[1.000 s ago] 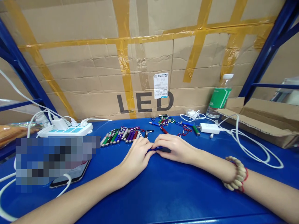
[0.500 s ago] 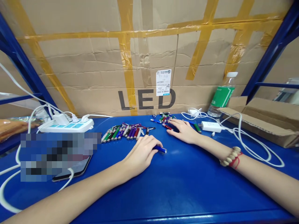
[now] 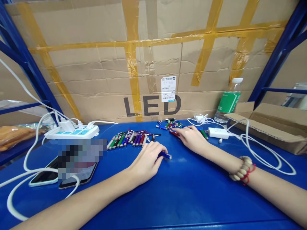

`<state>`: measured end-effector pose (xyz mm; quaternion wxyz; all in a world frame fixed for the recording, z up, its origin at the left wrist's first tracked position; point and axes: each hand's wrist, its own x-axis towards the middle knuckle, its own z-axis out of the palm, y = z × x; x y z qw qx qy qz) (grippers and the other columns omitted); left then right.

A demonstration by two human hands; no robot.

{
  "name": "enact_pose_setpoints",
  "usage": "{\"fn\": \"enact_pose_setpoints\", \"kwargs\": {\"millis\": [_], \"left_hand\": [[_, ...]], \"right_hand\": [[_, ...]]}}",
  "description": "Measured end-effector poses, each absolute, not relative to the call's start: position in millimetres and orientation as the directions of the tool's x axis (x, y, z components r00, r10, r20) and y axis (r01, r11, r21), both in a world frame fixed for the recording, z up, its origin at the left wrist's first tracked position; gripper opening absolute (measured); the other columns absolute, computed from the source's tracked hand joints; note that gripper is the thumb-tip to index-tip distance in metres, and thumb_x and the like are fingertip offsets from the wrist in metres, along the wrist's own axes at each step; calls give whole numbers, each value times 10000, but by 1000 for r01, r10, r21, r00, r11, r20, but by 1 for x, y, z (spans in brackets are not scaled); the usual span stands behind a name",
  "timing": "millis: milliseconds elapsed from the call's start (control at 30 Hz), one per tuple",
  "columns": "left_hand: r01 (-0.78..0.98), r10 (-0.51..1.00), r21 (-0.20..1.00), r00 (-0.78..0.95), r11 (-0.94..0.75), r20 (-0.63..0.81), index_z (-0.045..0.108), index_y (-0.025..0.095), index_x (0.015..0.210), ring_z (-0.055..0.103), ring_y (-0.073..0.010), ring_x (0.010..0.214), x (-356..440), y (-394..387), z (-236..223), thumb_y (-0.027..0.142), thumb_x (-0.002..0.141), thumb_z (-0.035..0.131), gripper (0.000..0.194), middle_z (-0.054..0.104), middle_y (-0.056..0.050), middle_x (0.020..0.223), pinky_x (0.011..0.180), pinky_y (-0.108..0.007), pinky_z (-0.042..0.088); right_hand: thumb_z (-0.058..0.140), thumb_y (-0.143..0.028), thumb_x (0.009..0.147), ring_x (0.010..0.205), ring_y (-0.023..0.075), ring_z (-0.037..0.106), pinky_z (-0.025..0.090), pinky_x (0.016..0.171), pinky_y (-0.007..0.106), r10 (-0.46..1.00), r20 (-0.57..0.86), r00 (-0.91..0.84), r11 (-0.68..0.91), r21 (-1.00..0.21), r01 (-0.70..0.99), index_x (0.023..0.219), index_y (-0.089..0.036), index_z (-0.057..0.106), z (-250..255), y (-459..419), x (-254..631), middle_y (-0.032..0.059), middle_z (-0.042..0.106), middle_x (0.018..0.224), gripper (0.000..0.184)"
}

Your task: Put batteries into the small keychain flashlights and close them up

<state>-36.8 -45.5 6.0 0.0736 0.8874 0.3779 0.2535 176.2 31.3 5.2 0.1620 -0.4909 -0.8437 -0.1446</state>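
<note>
My left hand (image 3: 149,159) is closed around a small blue keychain flashlight (image 3: 165,155), whose silver end points right from between thumb and fingers. Farther back, my right hand (image 3: 193,139) pinches at a red keychain flashlight (image 3: 174,133); its fingertips partly hide the contact. Behind those fingers lies a loose pile of similar flashlights (image 3: 170,124) with clips, in several colours, and a blue one (image 3: 161,127) lies at its left. To the left of the pile, a row of flashlights (image 3: 129,139) lies side by side, clips toward the back.
Two phones (image 3: 82,182) and a white power strip (image 3: 83,132) with cables are on the left. At the right are a white charger (image 3: 218,133), looped cables, a bottle (image 3: 227,102) and an open cardboard box (image 3: 268,134). A big taped carton (image 3: 107,80) stands behind.
My right hand's spread fingers have drawn together onto the red flashlight. My left hand still holds the blue one in nearly the same place. The view has shifted slightly.
</note>
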Motion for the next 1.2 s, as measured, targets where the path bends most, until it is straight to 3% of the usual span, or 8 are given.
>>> {"fn": "enact_pose_setpoints", "kwargs": {"millis": [133,367,733,1200], "left_hand": [[642,713,319,574,-697,404,505,206,917,498,-174,905,-36,-46,5,122,839,451,128,582,-11,942,832,-345,378],[658,720,306,566,-688,401,509,209,916,500,-169,908,-35,-46,6,114,836,446,140,585,-4,945,831,-346,379],[652,715,306,572,-694,402,509,209,924,505,-173,904,-35,-45,5,139,845,453,120,588,-8,942,833,-353,374],[649,711,303,575,-698,404,520,210,932,517,-188,926,-35,-45,5,151,846,446,128,604,-25,956,861,-373,377]], "right_hand": [[376,-93,851,852,219,620,363,799,350,763,442,-472,470,123,874,1201,-161,546,5,21,167,94,691,933,395],[538,-223,812,901,215,612,377,811,346,737,461,-494,531,57,845,1147,-185,574,5,16,163,62,688,966,339],[514,-213,850,927,221,606,367,772,352,787,437,-436,452,75,889,998,-240,637,6,26,174,22,684,979,195],[538,-269,829,913,230,616,423,728,332,821,453,-346,390,-3,921,1095,-204,554,2,34,180,67,675,963,275]]}}
